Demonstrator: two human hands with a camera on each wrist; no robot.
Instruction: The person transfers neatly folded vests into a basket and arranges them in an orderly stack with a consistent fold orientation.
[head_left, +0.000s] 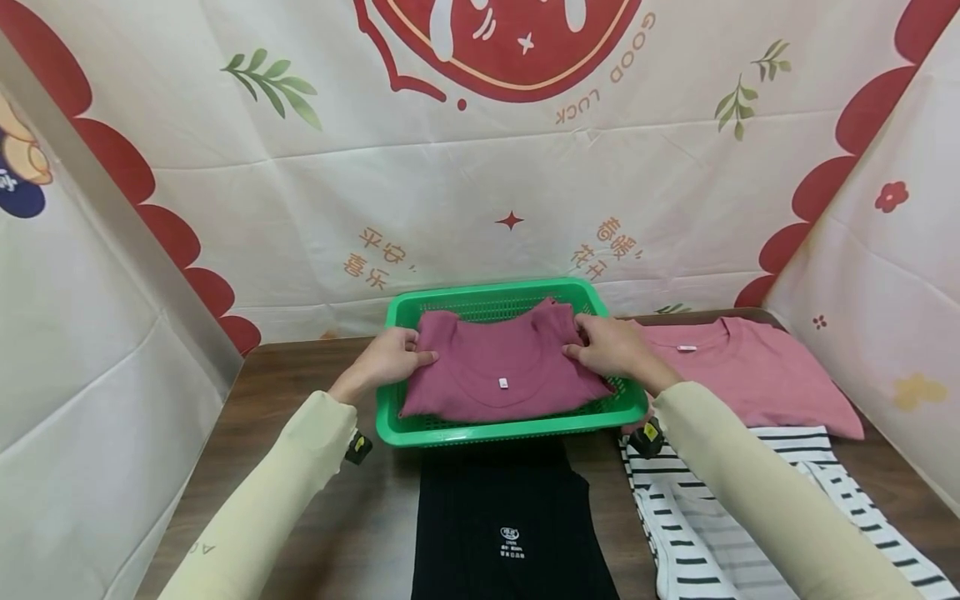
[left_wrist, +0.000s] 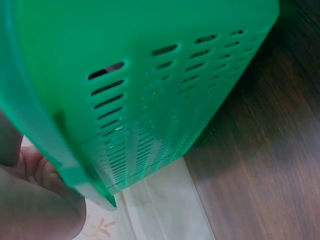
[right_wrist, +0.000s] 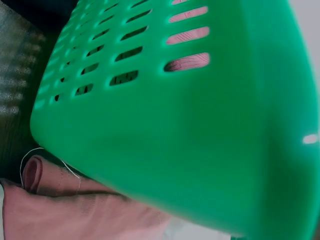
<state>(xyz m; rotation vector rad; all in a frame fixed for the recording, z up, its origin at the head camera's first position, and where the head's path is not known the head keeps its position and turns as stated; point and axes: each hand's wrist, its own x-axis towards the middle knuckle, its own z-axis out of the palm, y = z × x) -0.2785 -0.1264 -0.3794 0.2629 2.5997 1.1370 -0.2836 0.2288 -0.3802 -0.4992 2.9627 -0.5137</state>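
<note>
A folded mauve shirt (head_left: 504, 371), its neckline and small white tag facing up, lies in a green plastic basket (head_left: 510, 432) at the back of the table. At the shirt's left side, my left hand (head_left: 386, 361) pinches its edge between thumb and fingers. My right hand (head_left: 611, 347) likewise grips the opposite side, over the basket's right rim. The left wrist view shows part of my left hand (left_wrist: 42, 200) beside the basket's slotted wall (left_wrist: 135, 100). In the right wrist view the basket wall (right_wrist: 165, 130) hides the right hand's fingers.
In front of the basket lies a black garment (head_left: 506, 508) with white print. To the right are a pink shirt (head_left: 757, 375) and a black-and-white striped garment (head_left: 693, 550) on the wooden table (head_left: 315, 508). Printed cloth (head_left: 465, 200) hangs behind and at both sides.
</note>
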